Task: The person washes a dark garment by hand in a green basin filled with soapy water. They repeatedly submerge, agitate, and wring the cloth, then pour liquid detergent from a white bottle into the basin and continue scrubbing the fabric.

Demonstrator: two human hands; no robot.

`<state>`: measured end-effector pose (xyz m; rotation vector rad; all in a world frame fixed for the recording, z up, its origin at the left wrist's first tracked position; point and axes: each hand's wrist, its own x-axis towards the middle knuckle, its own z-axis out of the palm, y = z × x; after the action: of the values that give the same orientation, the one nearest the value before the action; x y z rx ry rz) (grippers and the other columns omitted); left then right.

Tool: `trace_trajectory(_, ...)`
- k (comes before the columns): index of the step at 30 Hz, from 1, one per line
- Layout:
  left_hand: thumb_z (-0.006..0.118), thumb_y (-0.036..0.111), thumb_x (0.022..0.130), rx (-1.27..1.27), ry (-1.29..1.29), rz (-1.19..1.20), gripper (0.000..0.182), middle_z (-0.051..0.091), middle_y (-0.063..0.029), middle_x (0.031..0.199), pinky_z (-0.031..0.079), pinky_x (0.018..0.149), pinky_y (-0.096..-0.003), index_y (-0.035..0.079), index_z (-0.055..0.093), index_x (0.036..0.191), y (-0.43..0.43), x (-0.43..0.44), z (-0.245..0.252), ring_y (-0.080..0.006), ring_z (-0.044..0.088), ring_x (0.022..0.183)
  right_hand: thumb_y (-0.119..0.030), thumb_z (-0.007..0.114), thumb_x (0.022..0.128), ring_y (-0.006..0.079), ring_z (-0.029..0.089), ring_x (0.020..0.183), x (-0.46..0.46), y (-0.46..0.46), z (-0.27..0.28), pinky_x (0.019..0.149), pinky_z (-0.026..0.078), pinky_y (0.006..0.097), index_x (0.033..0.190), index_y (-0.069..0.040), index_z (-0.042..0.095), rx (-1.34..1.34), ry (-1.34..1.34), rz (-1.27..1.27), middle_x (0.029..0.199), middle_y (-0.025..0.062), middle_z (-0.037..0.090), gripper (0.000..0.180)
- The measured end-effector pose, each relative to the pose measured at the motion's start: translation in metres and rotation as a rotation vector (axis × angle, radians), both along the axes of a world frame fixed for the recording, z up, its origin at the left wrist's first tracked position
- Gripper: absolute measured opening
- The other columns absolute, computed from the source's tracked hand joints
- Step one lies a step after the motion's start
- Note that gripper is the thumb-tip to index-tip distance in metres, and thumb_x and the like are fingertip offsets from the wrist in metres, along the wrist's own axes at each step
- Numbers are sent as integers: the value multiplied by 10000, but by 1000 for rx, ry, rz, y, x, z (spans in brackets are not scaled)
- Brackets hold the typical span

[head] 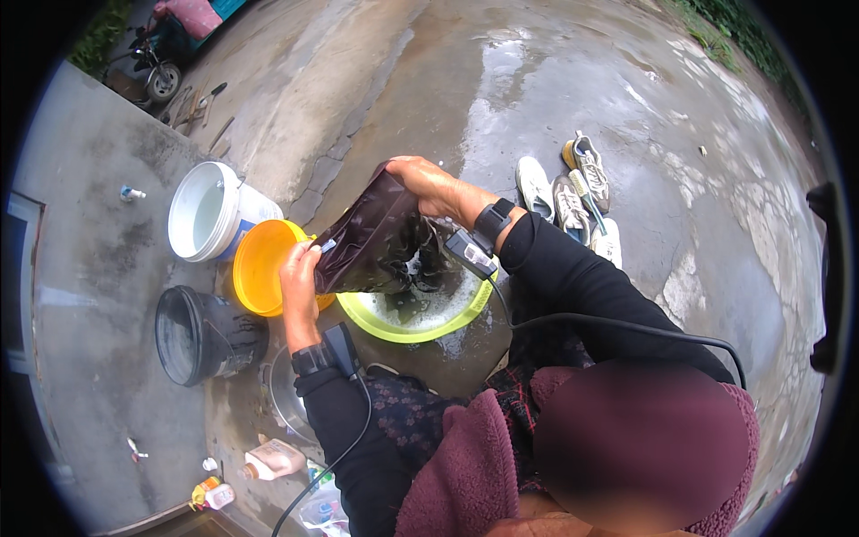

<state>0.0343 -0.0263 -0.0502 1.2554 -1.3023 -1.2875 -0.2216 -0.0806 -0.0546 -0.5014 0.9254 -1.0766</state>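
Observation:
A wet dark brown garment (366,231) is stretched between my two hands by its top edge. My left hand (300,275) grips one end, near a small pale label, and my right hand (426,184) grips the other end, farther from me. The lower part of the garment hangs over a yellow-green basin (409,333) that holds sudsy water. Whether its lowest part lies in the water, I cannot tell. A yellow bucket (258,268) stands close beside my left hand.
Left of the yellow bucket are a white bucket (231,208) with liquid and a dark bucket (191,335). A metal basin (285,396) and a plastic bottle (275,460) are nearer me. Several shoes (570,205) and a brush (586,198) lie at right on wet concrete.

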Motion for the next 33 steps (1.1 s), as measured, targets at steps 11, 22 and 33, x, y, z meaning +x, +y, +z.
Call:
trace_trajectory(11, 746, 251, 772, -124, -961, -261, 479, 607, -173, 1074, 473, 877, -403, 50, 628, 1191, 20, -31, 9, -328, 610, 1016, -131, 396, 986, 240, 654, 858, -15, 1, 2, 781, 571, 404, 1046, -8, 599, -5, -141, 49, 952, 147, 657, 245)
trace_trajectory(22, 567, 54, 909, -35, 112, -53, 278, 622, -51, 1110, 435, 934, -273, -23, 623, 1170, 19, -21, 5, -149, 590, 994, -89, 432, 948, 217, 679, 779, -23, 7, 14, 717, 592, 393, 957, 7, 617, -40, -157, 141, 885, 129, 668, 208)
trace_trajectory(33, 543, 149, 949, -56, 655, 97, 330, 628, -122, 1207, 463, 982, -351, -13, 572, 1236, 26, -51, -13, -227, 620, 1081, -102, 410, 960, 227, 651, 915, -12, 28, -1, 863, 545, 378, 1083, 27, 613, -196, -353, 161, 1010, 134, 653, 271)
